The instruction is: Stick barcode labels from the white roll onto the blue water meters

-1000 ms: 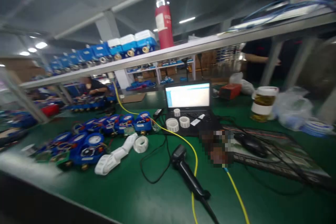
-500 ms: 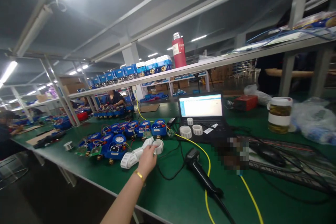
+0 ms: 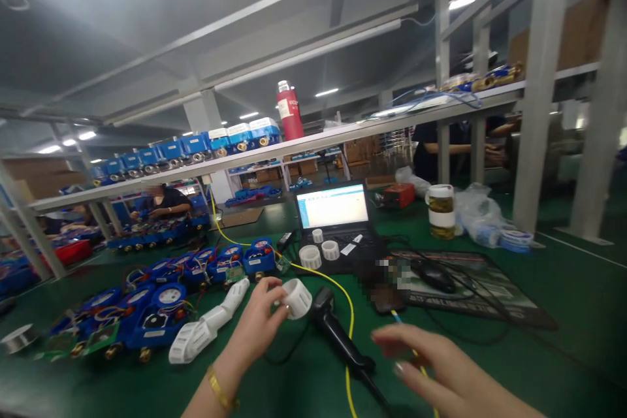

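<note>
My left hand (image 3: 259, 317), with a gold bracelet on its wrist, grips a roll of white labels (image 3: 298, 299) between thumb and fingers. A printed strip of white labels (image 3: 208, 326) lies folded on the green table, left of that hand. Over the table at the lower right is my right hand (image 3: 431, 362), its thumb and fingers apart and nothing between them. Between my hands lies a black barcode scanner (image 3: 340, 336) with its cable toward me. Several blue meter bodies (image 3: 159, 320) with wires and circuit boards stand at the left.
An open laptop (image 3: 334, 209) carries several small label rolls (image 3: 310, 257). Right of it are a mouse (image 3: 435, 275), a mouse pad (image 3: 519, 307) and a jar of tea (image 3: 441, 212). A yellow cable (image 3: 351, 313) crosses the table. A shelf (image 3: 333, 135) spans above.
The view has turned to the right. My right hand has come into view at the lower right. My left hand has lifted the label roll, bringing it nearer the scanner.
</note>
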A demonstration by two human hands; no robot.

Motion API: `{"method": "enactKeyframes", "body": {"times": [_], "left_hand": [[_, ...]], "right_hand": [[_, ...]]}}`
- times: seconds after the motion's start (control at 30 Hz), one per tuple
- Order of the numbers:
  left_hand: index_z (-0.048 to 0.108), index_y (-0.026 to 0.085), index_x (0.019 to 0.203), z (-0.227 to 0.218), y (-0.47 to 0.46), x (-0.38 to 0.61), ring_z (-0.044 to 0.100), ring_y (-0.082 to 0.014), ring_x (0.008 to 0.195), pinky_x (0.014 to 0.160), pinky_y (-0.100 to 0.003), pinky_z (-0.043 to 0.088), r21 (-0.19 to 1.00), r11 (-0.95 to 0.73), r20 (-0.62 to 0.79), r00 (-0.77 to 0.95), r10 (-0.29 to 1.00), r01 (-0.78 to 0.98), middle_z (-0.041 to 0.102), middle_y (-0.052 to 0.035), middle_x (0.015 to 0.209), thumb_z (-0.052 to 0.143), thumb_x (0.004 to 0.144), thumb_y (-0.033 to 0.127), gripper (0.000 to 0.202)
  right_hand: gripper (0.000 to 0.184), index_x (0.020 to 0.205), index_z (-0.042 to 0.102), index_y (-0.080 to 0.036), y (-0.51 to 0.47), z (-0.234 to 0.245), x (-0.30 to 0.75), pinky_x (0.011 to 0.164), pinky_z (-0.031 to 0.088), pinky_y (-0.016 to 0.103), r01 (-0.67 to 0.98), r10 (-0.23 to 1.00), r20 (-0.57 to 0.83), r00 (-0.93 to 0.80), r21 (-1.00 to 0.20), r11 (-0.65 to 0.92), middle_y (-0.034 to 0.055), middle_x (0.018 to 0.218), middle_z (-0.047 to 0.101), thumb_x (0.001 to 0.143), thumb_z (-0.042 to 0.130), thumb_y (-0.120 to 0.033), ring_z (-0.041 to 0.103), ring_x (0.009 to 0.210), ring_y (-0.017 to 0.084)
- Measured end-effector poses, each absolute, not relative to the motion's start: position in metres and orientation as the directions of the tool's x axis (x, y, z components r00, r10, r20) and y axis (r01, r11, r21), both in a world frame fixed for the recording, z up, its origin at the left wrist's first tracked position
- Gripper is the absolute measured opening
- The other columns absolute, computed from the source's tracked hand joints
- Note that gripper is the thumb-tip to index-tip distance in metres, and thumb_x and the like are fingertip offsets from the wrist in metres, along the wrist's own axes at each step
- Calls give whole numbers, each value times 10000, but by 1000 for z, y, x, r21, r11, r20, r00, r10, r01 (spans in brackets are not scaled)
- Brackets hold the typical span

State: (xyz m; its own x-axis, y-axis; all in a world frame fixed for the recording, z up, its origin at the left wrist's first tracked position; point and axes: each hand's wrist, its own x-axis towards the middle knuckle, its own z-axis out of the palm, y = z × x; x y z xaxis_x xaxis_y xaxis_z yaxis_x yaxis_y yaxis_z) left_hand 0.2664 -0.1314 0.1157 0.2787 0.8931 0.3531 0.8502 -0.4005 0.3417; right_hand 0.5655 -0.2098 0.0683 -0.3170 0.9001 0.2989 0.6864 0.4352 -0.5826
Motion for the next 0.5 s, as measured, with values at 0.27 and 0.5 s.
{"method": "enactKeyframes", "body": {"times": [0.27, 0.5], "left_hand": [[681, 231, 751, 133, -183, 299, 343, -276, 1267, 1058, -403, 286, 802, -477, 226, 557, 799, 359, 372, -41, 1348, 619, 786, 295, 95], [711, 185, 835, 96, -136, 308, 372, -306, 1245, 1023, -417, 320, 963, -264, 230, 662, 713, -51, 423, -90, 1329, 678, 762, 342, 176]], "right_hand": [[605, 1273, 501, -263, -136, 87, 516, 682, 481, 229, -310, 664, 302, -684, -944, 110, 91, 1214, 554, 710, 720, -304, 600, 883, 156], [593, 1185, 563, -166, -126, 68, 524, 399, 388, 144, -303, 677, 208, -706, -953, -23, 60, 875, 631, 655, 758, -348, 526, 491, 64]]}}
